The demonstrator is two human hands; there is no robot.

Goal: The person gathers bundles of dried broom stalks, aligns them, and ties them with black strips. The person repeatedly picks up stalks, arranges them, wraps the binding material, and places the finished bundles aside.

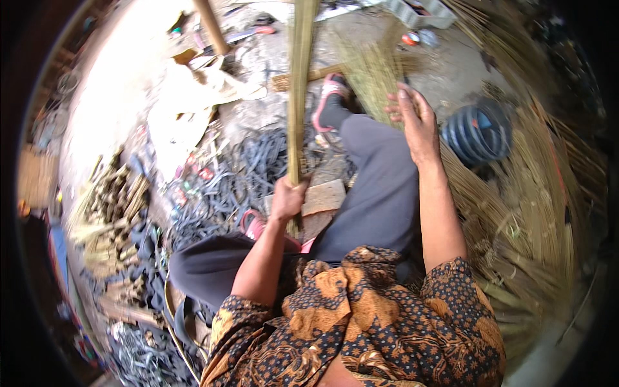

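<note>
Spreading across the frame, the grey, littered hard floor (451, 84) brightens to a white glare at upper left. In my remote view I see a tangle of dark blue-grey flat strips (261, 158) left of centre, a pile of short tan stalk bundles (122, 197) at far left, and long heaped tan straw (535, 193) down the right side, beside a ribbed blue plastic container (458, 135). Near the centre, the left hand (290, 198) is clenched round a long, narrow bundle of green-tan straw stalks (300, 84). The bundle's long axis runs nearly upright, leaning slightly right towards the top edge, which cuts off its far end; a short length shows below the hand. Right of upper centre, the right hand (416, 122) is unclenched, its fingers loosely bent, beside a fan-shaped yellow-green straw bunch (371, 71); I cannot tell whether they touch.
</note>
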